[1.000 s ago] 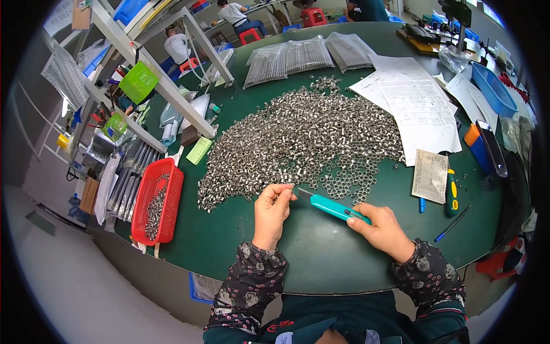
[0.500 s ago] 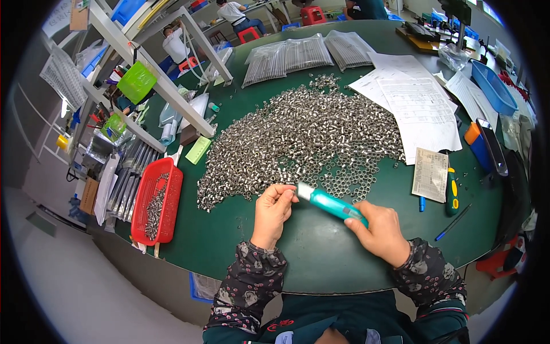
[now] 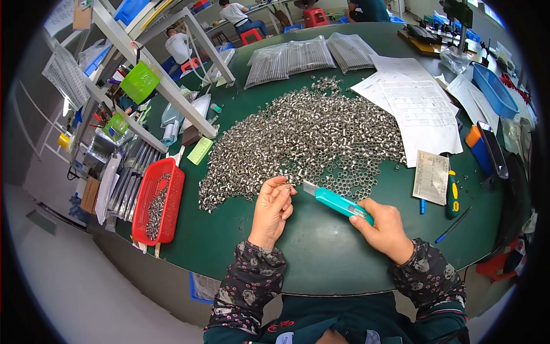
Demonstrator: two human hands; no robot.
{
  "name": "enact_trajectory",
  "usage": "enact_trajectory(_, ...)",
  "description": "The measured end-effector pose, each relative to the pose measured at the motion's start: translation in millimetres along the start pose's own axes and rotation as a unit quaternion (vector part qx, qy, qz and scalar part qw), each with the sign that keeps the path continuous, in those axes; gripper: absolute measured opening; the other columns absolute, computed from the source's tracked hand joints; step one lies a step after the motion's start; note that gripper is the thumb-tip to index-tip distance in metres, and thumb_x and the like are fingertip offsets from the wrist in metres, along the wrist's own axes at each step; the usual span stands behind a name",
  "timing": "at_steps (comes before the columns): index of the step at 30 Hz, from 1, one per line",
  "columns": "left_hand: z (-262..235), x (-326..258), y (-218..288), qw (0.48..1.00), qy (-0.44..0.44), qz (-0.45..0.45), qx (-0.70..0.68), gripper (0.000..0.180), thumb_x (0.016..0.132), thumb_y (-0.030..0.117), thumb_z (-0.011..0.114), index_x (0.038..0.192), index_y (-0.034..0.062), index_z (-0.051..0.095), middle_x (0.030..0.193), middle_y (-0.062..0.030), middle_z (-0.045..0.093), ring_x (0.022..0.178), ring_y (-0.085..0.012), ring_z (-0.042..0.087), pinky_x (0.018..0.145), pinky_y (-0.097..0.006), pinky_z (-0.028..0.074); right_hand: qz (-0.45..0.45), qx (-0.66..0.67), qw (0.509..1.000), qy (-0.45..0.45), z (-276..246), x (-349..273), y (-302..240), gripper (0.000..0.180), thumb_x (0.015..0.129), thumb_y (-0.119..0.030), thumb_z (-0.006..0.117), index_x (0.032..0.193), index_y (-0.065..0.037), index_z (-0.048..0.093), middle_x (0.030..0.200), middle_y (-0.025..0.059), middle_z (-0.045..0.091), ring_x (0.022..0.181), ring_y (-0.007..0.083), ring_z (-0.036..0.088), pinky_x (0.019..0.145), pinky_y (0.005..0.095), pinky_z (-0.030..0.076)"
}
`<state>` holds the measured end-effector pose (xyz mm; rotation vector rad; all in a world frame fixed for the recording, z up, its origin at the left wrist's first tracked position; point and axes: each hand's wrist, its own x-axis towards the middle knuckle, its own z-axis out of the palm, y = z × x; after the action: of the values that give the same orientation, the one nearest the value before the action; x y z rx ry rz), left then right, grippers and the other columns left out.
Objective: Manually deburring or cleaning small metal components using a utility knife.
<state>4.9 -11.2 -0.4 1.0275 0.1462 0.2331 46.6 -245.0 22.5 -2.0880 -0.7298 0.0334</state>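
A teal box cutter (image 3: 339, 202) is gripped in my right hand (image 3: 385, 228), its blade pointing up and left toward my other hand. Between thumb and fingertips, my left hand (image 3: 271, 212) pinches a small metal ring (image 3: 288, 188), partly covered by the fingers. A narrow gap separates the blade tip from those fingers. Just beyond both hands spreads a wide heap of small silvery metal rings (image 3: 298, 135), with a single layer of them lying flat at its near right side.
A red basket (image 3: 175, 198) holding metal pieces stands at left, beside a white shelf frame (image 3: 163, 92). Bagged metal tubes (image 3: 309, 54) lie behind the heap. Papers (image 3: 421, 114), a yellow-green handled tool (image 3: 453, 198) and a pen (image 3: 452, 225) lie at right on the green table (image 3: 332, 266).
The box cutter has drawn back slightly to the right, so its blade is apart from the left fingers. My left hand has turned a little, its fingers loosening around the ring.
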Motion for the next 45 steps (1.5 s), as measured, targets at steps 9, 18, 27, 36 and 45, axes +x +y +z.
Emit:
enact_trajectory(9,-1,-1,2,0.999,-0.033,-0.024,-0.006,0.012,0.087,0.010,0.050,0.097,0.0042,0.051,0.082,-0.0052,0.054,0.052,-0.0037,0.036,0.044,-0.016,0.032,0.040,0.031,0.997,-0.060,-3,2,-1,0.024,0.076,-0.024,0.061,0.084,-0.002,0.057,0.059,0.0137,0.054,0.051,0.0264,0.054,0.049,0.0337,0.040)
enact_trajectory(18,2,-2,3,0.992,0.006,0.016,0.123,0.012,0.086,0.009,0.050,0.097,0.0034,0.052,0.081,-0.0043,0.054,0.052,-0.0029,0.037,0.044,-0.016,0.031,0.094,0.092,0.984,-0.120,-7,4,-2,0.027,0.077,-0.027,0.059,0.083,-0.001,0.057,0.057,0.0114,0.050,0.051,0.0177,0.047,0.050,0.0310,0.039)
enact_trajectory(27,3,-3,0,0.995,-0.039,0.009,0.086,0.010,0.085,0.008,0.052,0.093,0.0030,0.051,0.075,-0.0001,0.049,0.051,-0.0033,0.035,0.043,-0.017,0.030,0.105,0.170,0.966,-0.162,0,3,15,0.029,0.078,-0.031,0.058,0.085,-0.003,0.060,0.060,0.0128,0.053,0.054,0.0216,0.050,0.052,0.0336,0.039)
enact_trajectory(36,1,-3,-4,0.994,-0.036,0.038,0.098,0.010,0.086,0.012,0.051,0.090,0.0025,0.053,0.068,0.0011,0.046,0.047,-0.0022,0.033,0.041,-0.015,0.027,-0.045,-0.052,0.998,-0.011,-3,-2,-8,0.022,0.073,-0.022,0.062,0.082,-0.003,0.058,0.064,0.0169,0.056,0.058,0.0338,0.055,0.052,0.0377,0.042)
enact_trajectory(45,3,-6,1,0.997,0.035,-0.073,-0.009,0.021,0.090,0.022,0.046,0.079,0.0047,0.051,0.064,-0.0001,0.046,0.047,-0.0025,0.030,0.037,-0.016,0.023,-0.021,-0.017,0.998,-0.057,-3,0,-4,0.025,0.074,-0.027,0.061,0.081,-0.004,0.058,0.061,0.0150,0.055,0.056,0.0330,0.054,0.051,0.0394,0.041)
